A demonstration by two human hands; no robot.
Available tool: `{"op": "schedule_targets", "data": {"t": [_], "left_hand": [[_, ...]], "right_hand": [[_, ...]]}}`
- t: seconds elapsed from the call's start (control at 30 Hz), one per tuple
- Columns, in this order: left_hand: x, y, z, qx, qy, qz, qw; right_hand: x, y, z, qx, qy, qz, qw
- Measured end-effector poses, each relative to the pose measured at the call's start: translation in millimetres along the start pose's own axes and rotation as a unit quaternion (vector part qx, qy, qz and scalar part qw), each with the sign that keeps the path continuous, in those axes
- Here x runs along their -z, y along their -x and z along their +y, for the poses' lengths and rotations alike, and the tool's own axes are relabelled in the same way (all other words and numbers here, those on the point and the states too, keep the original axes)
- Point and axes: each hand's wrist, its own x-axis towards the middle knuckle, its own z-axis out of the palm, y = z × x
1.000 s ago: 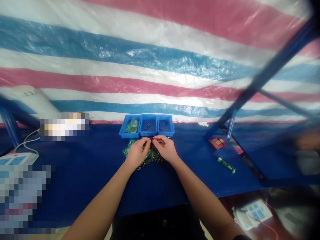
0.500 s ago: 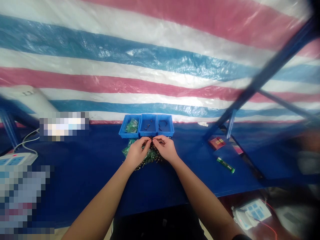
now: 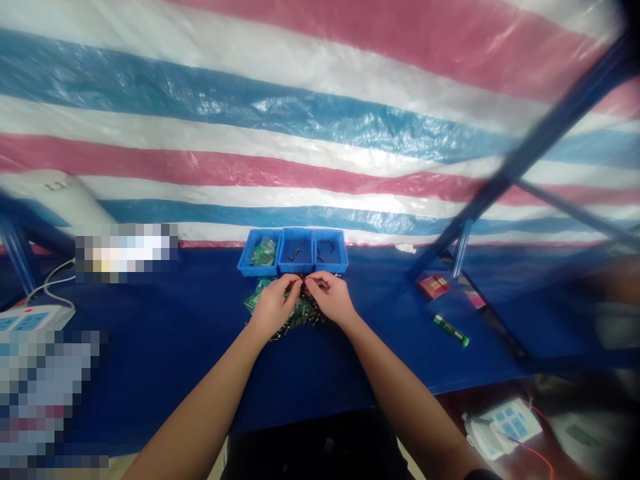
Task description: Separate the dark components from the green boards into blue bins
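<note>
My left hand (image 3: 274, 305) and my right hand (image 3: 333, 298) meet fingertip to fingertip over a pile of small green boards with pins (image 3: 300, 313) on the blue table (image 3: 165, 347). Both hands pinch a small dark part between them, too small to name. Just beyond the hands stand three blue bins in a row (image 3: 294, 251): the left one holds green boards, the middle and right ones hold a few dark pieces.
A green stick-like board (image 3: 451, 330) and a red packet (image 3: 434, 285) lie to the right. A white power strip (image 3: 30, 318) sits at the far left, another (image 3: 503, 427) below the table's right edge. A blue frame strut (image 3: 520, 160) slants across the right. A striped tarp hangs behind.
</note>
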Motion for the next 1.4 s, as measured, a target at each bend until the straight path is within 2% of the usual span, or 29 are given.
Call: {"op": "schedule_targets", "data": {"t": [0.4, 0.67, 1.4], "left_hand": [[0.6, 0.2, 1.8, 0.022, 0.000, 0.000, 1.000], [-1.3, 1.3, 0.1, 0.041, 0.029, 0.007, 0.999], [1.0, 1.0, 2.8, 0.032, 0.009, -0.010, 0.999]], "right_hand": [[0.4, 0.5, -3.4, 0.030, 0.008, -0.008, 0.999], [-0.9, 0.2, -4.0, 0.018, -0.009, 0.005, 1.000], [-1.3, 0.0, 2.3, 0.015, 0.016, 0.001, 1.000]]}}
